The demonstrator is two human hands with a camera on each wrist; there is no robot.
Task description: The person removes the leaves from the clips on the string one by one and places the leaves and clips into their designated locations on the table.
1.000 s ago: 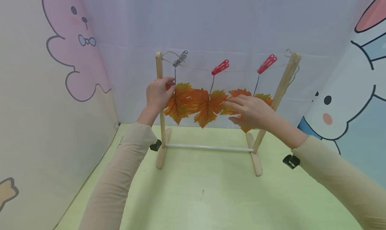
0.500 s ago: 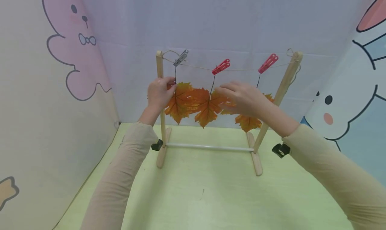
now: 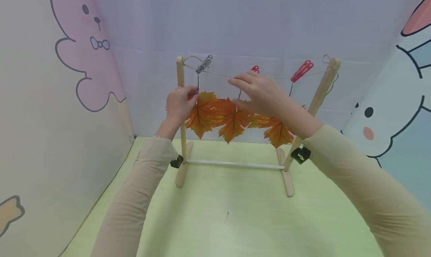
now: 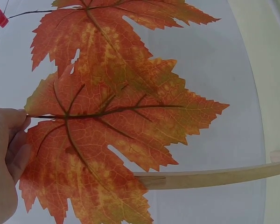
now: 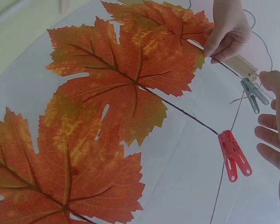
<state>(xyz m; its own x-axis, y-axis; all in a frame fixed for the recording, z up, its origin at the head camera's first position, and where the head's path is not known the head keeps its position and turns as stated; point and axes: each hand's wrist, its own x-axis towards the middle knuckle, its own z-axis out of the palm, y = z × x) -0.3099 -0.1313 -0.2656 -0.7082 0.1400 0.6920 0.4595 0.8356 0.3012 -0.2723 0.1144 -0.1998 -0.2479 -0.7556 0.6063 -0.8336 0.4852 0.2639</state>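
Note:
Three orange maple leaves hang by dark stems from a string. A grey clothespin (image 3: 203,65) holds the left leaf (image 3: 201,116), and red clothespins hold the middle leaf (image 3: 232,124) and the right leaf (image 3: 278,132). My left hand (image 3: 180,103) pinches the left leaf's stem just above the blade, thumb against fingers in the left wrist view. My right hand (image 3: 262,94) is spread in front of the middle stem, partly covering the middle red clothespin (image 3: 255,69). In the right wrist view its fingers (image 5: 269,135) stand apart from that clothespin, holding nothing.
The string (image 3: 220,74) runs between two wooden posts, the right post (image 3: 321,88) leaning outward. A white rod (image 3: 235,164) joins their feet on the pale green table (image 3: 219,212). A white cloth stands behind; cartoon-printed panels (image 3: 97,62) flank both sides.
My right hand has moved left and up, from in front of the right leaf to the middle stem and clothespin. The left hand stays at the left leaf's stem.

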